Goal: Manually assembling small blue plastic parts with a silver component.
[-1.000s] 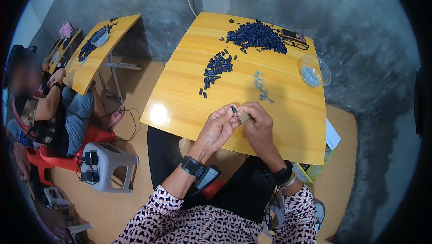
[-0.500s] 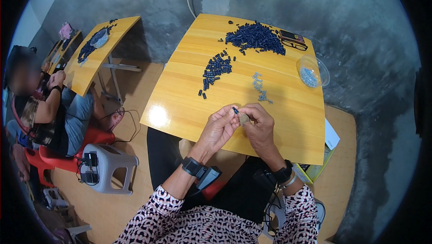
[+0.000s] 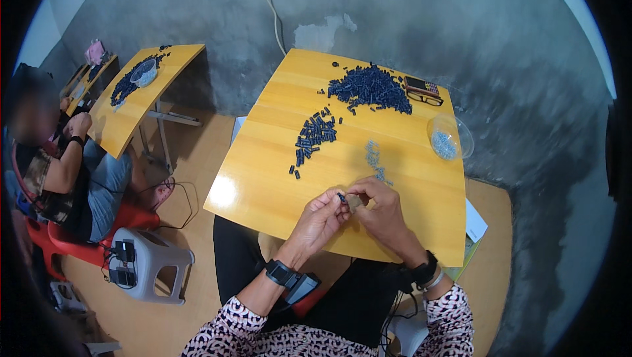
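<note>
Over the table's near edge my two hands meet, fingertips close together. My left hand point(image 3: 317, 220) is closed, pinching a small black plastic piece point(image 3: 342, 197) between thumb and finger. Beside it, my right hand point(image 3: 380, 211) is also closed in a pinch; a tan patch point(image 3: 355, 203) shows at its thumb, and whatever the fingertips grip is too small to make out. Beyond my hands lie loose small silvery metal parts point(image 3: 373, 158). To their left is a small pile of black tube-like pieces point(image 3: 315, 136), and a larger black heap point(image 3: 370, 89) lies farther back.
On the yellow wooden table point(image 3: 263, 186), a clear round tub point(image 3: 445, 139) of silvery parts stands at the right edge. Eyeglasses point(image 3: 425, 99) and a phone point(image 3: 417, 85) lie at back right. Leftward, a person point(image 3: 62, 166) sits at another table; a grey stool point(image 3: 155, 265) stands nearer.
The table and everything on it appear lower in the picture, as the view has tilted up. Both hands keep nearly the same pinch, the black piece still in my left fingers.
</note>
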Available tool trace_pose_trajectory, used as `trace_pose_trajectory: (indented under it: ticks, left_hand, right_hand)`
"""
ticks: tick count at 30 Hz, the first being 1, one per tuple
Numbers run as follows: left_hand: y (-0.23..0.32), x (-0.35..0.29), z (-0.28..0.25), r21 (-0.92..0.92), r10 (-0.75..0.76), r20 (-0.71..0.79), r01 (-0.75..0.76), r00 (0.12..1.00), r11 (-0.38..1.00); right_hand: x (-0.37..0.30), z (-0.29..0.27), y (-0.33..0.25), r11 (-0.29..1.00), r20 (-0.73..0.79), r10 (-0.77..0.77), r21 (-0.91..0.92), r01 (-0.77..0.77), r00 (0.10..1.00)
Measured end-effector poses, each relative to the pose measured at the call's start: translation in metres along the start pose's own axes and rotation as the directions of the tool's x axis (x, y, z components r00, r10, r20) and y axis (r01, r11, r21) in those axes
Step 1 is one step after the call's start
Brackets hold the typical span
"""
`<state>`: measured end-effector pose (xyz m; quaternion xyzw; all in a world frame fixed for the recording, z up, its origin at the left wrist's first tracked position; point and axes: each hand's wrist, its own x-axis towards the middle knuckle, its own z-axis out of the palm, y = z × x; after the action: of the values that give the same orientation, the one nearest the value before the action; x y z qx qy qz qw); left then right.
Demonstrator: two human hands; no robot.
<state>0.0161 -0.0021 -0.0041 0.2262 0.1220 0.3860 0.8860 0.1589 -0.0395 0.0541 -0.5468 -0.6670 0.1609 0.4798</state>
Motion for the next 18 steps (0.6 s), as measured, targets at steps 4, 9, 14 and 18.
trace_pose_trajectory:
  ticks: [4, 9, 14, 18]
  left_hand:
    - [0.004, -0.002, 0.002, -0.076, -0.043, -0.033, 0.040, 0.999, 0.996]
    - [0.003, 0.001, 0.001, -0.087, -0.066, 0.002, 0.066, 0.998, 0.994]
    - [0.004, -0.001, -0.002, -0.101, -0.061, 0.015, 0.063, 0.998, 0.993]
    - [0.003, -0.002, -0.005, -0.131, -0.066, 0.028, 0.069, 0.997, 0.989]
  right_hand:
    - [0.039, -0.017, 0.028, 0.992, 0.037, 0.073, -0.108, -0.068, 0.997]
    - [0.103, -0.031, 0.091, 0.968, 0.017, 0.055, -0.248, -0.049, 0.998]
    - [0.144, -0.021, 0.129, 0.946, -0.005, -0.025, -0.324, 0.022, 1.000]
    - [0.163, -0.004, 0.140, 0.936, 0.039, -0.077, -0.341, 0.086, 0.996]
